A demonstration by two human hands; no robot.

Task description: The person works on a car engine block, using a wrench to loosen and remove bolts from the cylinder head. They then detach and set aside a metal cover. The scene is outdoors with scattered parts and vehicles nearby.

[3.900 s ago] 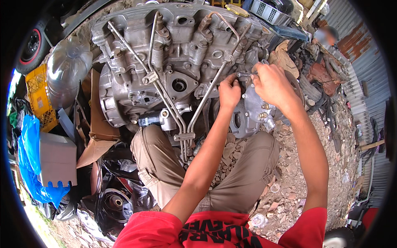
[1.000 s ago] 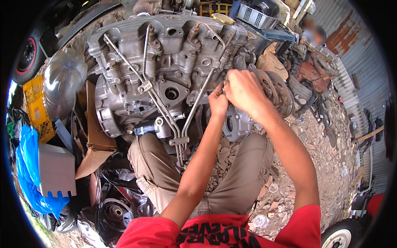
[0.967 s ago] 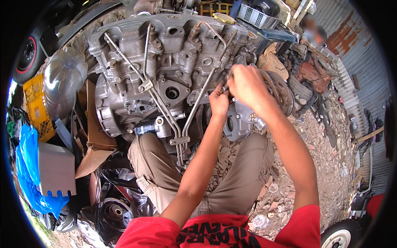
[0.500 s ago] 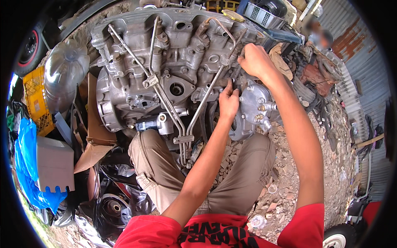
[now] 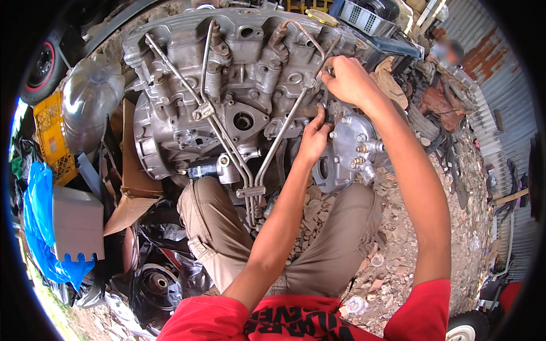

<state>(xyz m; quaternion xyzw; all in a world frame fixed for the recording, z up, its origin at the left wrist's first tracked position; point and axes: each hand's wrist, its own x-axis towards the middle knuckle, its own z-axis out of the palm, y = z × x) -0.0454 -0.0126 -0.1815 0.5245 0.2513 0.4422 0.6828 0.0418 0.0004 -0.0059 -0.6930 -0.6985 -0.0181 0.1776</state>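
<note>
A large grey metal engine block [image 5: 187, 91] lies across the far side, with thin steel pipes [image 5: 230, 148] clamped together in front of it. My right hand [image 5: 348, 82] is closed at the block's right end, its fingertips beside the upper part of a pipe. Below it, my left hand [image 5: 314, 136] is closed with the thumb pointing up against the block. A short, thin piece of metal shows just above that thumb. What either hand grips is mostly hidden by the fingers. Right of my left hand sits a round silver pump-like housing [image 5: 350, 139] with brass fittings.
A torn cardboard box [image 5: 136, 187], a big clear plastic bottle [image 5: 91, 96] and a yellow crate [image 5: 51, 133] stand at the left. Broken stones [image 5: 398, 227] cover the ground at the right. A grey plastic basket [image 5: 364, 20] is at the back, and a blurred person [image 5: 449, 51] is far right.
My right hand has shifted slightly left, nearer the pipe at the block's right end. My left hand stays low against the block. The view has moved a little.
</note>
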